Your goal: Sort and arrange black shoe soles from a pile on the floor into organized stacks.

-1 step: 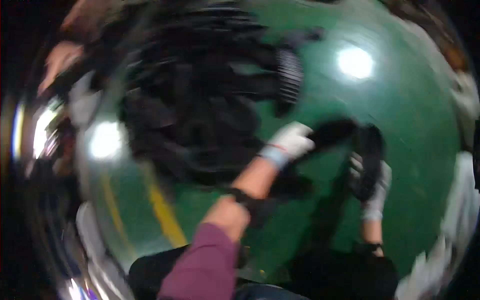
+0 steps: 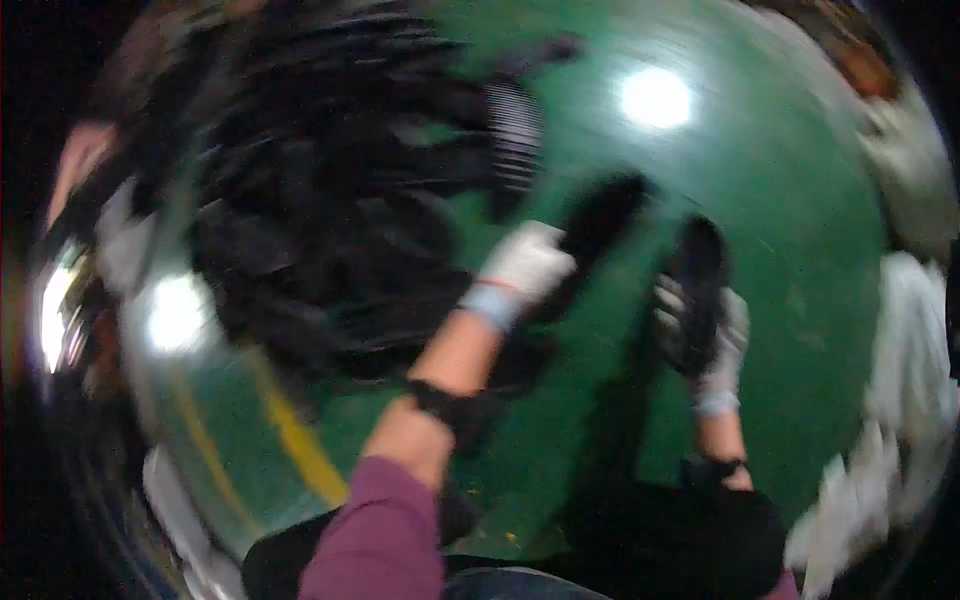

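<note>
My left hand (image 2: 522, 264), in a white knit glove, is closed around the near end of a long black piece (image 2: 603, 212) with a rounded far end. To its right, my right hand (image 2: 730, 345), also gloved in white, grips a second black piece (image 2: 704, 265), narrow and shaped like a shoe sole. Its fingers wrap the left side. The two pieces are apart, their far ends pointing away from me. Blur hides whether they are shoes, soles or something else. Left of my left hand lies a heap of dark items (image 2: 320, 220).
A black-and-white striped item (image 2: 515, 135) lies at the heap's right edge. The floor (image 2: 800, 230) is glossy green, with yellow lines (image 2: 295, 430) at lower left. Pale plastic-like sheeting (image 2: 905, 340) lines the right side. At far left is part of another person's arm (image 2: 82, 165).
The whole view has shifted, so heap and hands sit further left. The piece in my left hand has swung to a steeper angle, its far end pointing more away from me.
</note>
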`<state>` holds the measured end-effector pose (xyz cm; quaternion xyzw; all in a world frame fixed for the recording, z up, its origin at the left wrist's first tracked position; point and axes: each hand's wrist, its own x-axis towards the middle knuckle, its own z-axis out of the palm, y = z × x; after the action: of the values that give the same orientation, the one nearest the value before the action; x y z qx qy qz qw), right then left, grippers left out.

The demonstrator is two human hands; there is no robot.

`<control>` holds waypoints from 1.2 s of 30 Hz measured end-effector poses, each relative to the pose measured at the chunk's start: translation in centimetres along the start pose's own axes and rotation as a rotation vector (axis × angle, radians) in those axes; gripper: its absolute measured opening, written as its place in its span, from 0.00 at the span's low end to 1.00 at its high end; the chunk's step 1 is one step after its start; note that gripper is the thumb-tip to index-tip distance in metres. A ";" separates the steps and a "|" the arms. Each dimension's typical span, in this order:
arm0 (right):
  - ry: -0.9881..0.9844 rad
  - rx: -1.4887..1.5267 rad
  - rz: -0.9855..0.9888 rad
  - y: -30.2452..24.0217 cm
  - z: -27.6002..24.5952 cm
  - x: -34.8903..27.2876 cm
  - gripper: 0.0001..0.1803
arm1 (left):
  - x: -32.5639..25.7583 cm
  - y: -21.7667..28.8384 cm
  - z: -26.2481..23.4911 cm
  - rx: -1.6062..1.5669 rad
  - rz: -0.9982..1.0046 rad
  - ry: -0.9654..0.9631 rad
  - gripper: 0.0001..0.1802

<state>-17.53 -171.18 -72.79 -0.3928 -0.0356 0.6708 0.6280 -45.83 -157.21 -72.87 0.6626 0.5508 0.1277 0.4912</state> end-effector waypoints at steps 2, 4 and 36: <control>-0.072 0.062 0.018 1.1 2.9 -0.4 0.41 | 0.4 -4.1 -1.5 -0.082 0.230 0.243 0.17; 0.000 0.084 -0.011 1.2 3.8 -1.7 0.38 | 0.3 -0.5 0.5 -1.055 -0.050 0.229 0.11; 0.356 -0.500 -0.122 4.3 -3.0 -0.4 0.20 | -4.5 -4.4 -7.0 1.130 0.288 0.181 0.23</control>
<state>-19.33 -173.70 -76.98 -0.6436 -0.1125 0.5229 0.5475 -55.04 -157.89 -71.32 0.8762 0.4775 -0.0640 -0.0091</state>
